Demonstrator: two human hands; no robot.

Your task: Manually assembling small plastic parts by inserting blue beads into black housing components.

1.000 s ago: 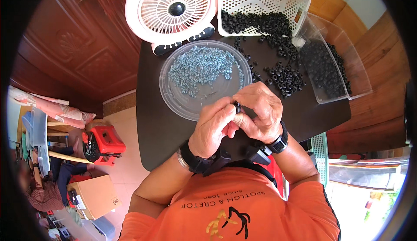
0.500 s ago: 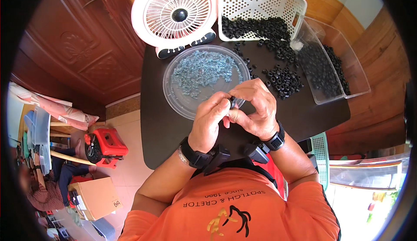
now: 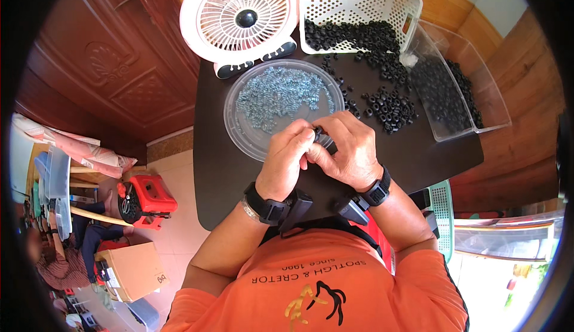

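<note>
**Dark table and its load**

A dark table (image 3: 239, 176) carries everything. A clear round dish (image 3: 251, 140) of small blue-grey pieces sits near its middle and serves as the landmark. Just behind the dish stands a white fan (image 3: 242, 18), its base at the dish's far rim. Right of the fan, behind the dish, a white perforated basket (image 3: 359, 0) holds black rings. More black rings (image 3: 388, 107) lie loose on the tabletop just right of the dish. Further right, a clear rectangular bin (image 3: 472, 101) with more rings sits at the table's edge.

Orange printed T-shirt (image 3: 317, 278) — black wrist straps (image 3: 266, 203) with boxy modules.
</note>
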